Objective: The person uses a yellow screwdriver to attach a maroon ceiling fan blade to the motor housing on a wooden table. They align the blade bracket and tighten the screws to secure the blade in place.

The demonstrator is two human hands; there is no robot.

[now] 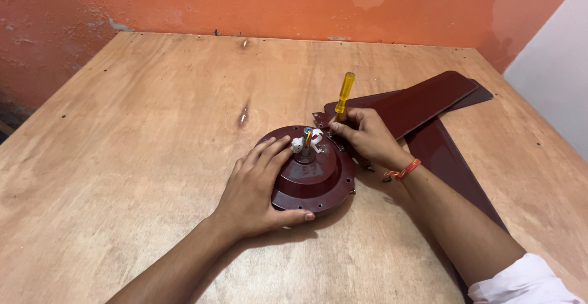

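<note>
Motor housing [313, 175], one round maroon dome topped by a white wire connector [306, 140], sits mid-table under the left hand [257, 194], which lies spread across its left side with the thumb hooked on the front rim. The right hand [366, 135] grips one yellow-handled screwdriver [344, 96], held upright at the housing's far edge. Three maroon fan blades [429, 105] fan rightward toward the table [135, 126] edge; bare plywood stretches left up to the orange wall [245, 1].
</note>
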